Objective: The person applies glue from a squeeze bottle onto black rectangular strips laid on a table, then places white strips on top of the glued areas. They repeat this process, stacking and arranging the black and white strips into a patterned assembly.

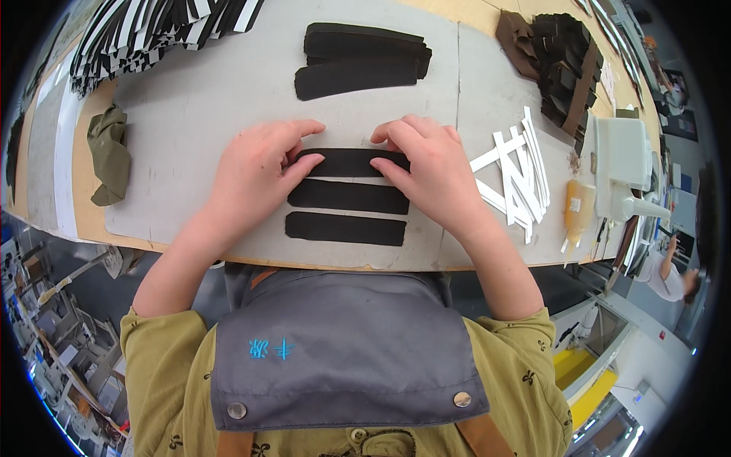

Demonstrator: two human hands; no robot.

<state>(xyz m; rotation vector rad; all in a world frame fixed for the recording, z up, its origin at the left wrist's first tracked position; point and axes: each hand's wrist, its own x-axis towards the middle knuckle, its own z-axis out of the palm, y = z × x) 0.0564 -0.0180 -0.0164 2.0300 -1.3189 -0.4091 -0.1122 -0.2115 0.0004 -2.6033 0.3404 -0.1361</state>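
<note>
Three black fabric-like strips lie crosswise in front of me, one below another. The farthest black strip [350,163] has a hand at each end. My left hand [257,164] is on its left end, thumb on top and the other fingers curled at the far edge. At the right end, my right hand [430,164] grips in the same way, its thumb pressing the strip. Just nearer are the middle strip [348,197] and the nearest strip [345,229], both untouched. Beyond my hands sits a loose stack of wider black pieces [359,59].
Loose white strips [518,175] lie right of my right hand. Further right stand an amber bottle [579,207] and a white device [623,156]. Brown and black pieces [562,65] are piled far right. An olive cloth [110,156] and black-and-white strips [156,38] occupy the left.
</note>
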